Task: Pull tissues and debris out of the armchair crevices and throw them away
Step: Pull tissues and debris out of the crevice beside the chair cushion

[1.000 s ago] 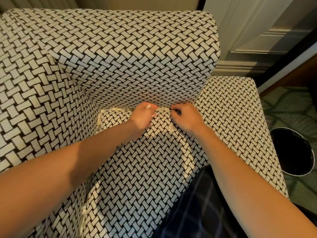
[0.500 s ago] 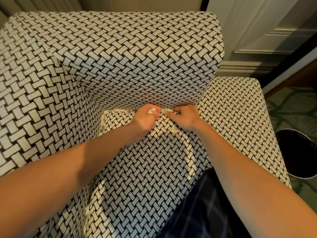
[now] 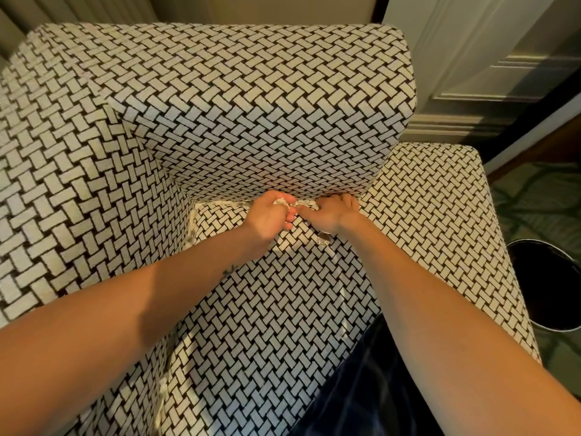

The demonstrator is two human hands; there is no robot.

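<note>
- Your left hand (image 3: 272,215) fingers pinch tissue (image 3: 280,202) at the chair's (image 3: 251,105) back crevice.
- Your right hand (image 3: 334,212) fingers are curled closed just right, along the seam.
- Bin (image 3: 547,284): far right; right hand nearer.

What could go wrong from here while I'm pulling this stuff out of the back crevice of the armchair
1. The tissue pinched between your left hand and right hand looks thin and may tear, leaving bits in the crevice.
2. The small clear piece of debris lying loose on the seat cushion under your right hand could get knocked back into a gap.
3. The bin stands on the floor beyond the right armrest, so scraps might drop on the way.
</note>
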